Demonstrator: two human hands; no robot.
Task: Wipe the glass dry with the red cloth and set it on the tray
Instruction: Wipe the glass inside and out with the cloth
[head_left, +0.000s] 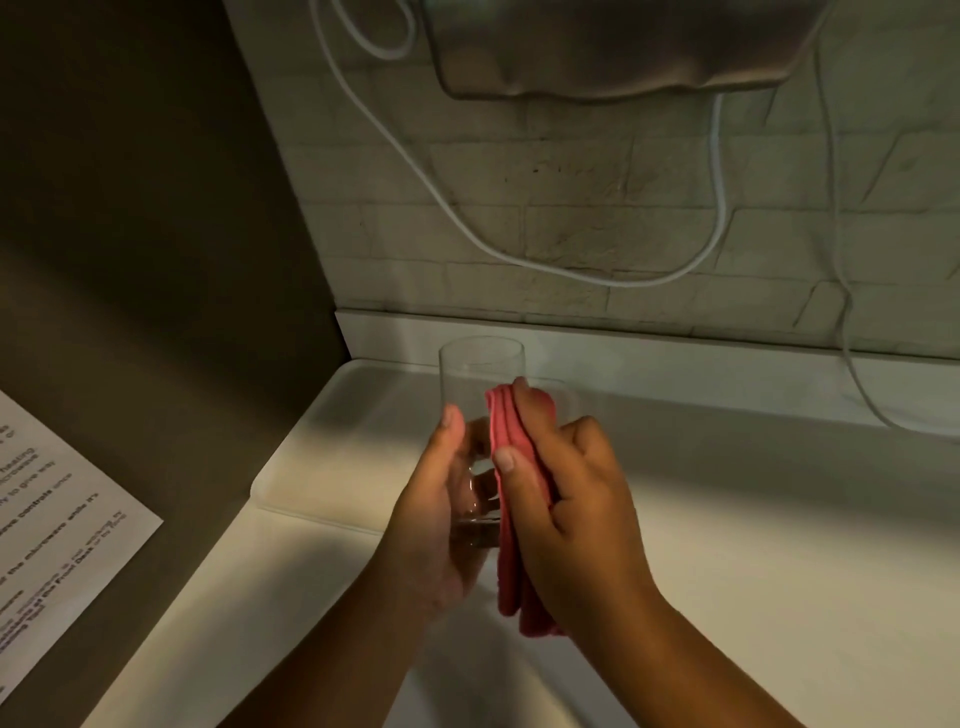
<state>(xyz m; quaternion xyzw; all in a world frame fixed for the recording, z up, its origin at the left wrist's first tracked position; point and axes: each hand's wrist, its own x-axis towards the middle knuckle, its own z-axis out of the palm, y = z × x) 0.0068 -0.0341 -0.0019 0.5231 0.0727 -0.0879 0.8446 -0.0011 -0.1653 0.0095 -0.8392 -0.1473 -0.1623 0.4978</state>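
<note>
A: Red cloth (511, 499), folded, pinned by right hand (576, 514) flat against the side of the glass (480, 395). Thumb and fingers closed over the fabric.

B: Left hand (441, 514)?

A: Wrapped around the lower half of the glass, base in the palm. Glass upright, clear, held above the counter, not resting on anything.

B: Surface?

A: White countertop (727, 545), lit warm near the hands, shadowed at the back. White tray (311, 467) just behind and left of the hands, against the side wall.

B: Room?

A: Dark panel (156, 234) on the left with a printed paper sheet (62, 514) on it. Pale brick-pattern wall (571, 228) at the back, white cables (571, 265) looping down it, grey appliance (613, 47) mounted up top.
</note>
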